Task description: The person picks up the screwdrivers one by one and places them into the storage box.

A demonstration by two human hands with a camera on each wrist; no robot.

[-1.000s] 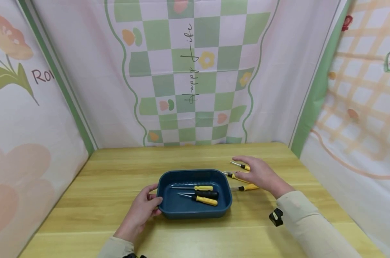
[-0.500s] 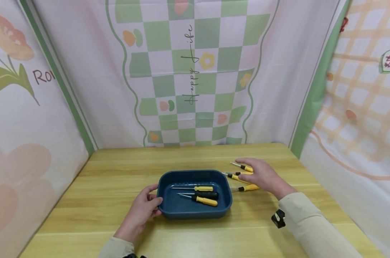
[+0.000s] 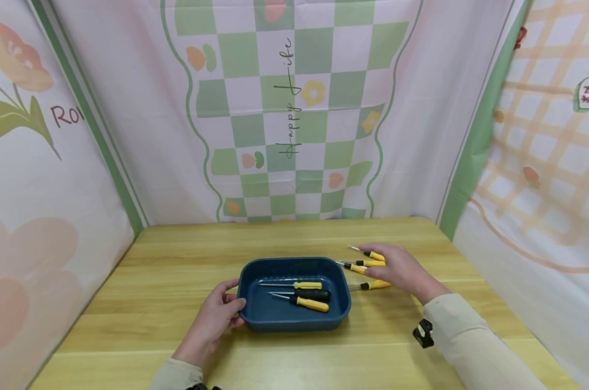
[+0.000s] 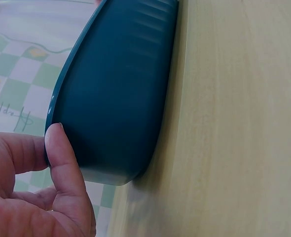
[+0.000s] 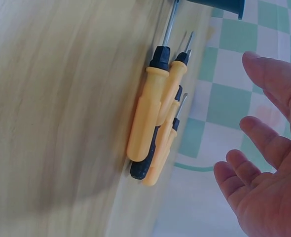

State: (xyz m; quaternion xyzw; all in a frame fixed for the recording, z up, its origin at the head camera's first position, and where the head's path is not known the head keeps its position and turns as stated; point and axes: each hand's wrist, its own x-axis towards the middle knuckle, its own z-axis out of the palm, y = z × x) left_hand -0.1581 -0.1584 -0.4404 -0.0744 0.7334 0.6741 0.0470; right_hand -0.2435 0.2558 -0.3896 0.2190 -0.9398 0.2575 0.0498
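Observation:
A dark blue rectangular tray (image 3: 294, 325) stands on the wooden table. My left hand (image 3: 213, 317) holds its left end, thumb against one side of the rim and fingers at the other; the left wrist view shows the tray's outer wall (image 4: 116, 89). Inside lie a thin yellow-handled screwdriver (image 3: 307, 285), a black-handled screwdriver (image 3: 316, 294) and a stubbier yellow-handled screwdriver (image 3: 313, 304). Right of the tray, my right hand (image 3: 399, 266) hovers over several more screwdrivers. Its fingers are spread and empty in the right wrist view, apart from the nearest yellow-handled screwdriver (image 5: 148, 114).
Beside the tray, one yellow-handled screwdriver (image 3: 375, 284) lies nearest to me, its shaft toward the tray. Another (image 3: 374, 255) lies farthest back. A black handle (image 5: 141, 168) shows among the yellow ones. A patterned curtain (image 3: 294, 135) hangs behind the table (image 3: 187, 254).
My right hand has shifted slightly right and down, uncovering more of the screwdriver handles. The left hand, the tray and the screwdrivers in it have stayed put.

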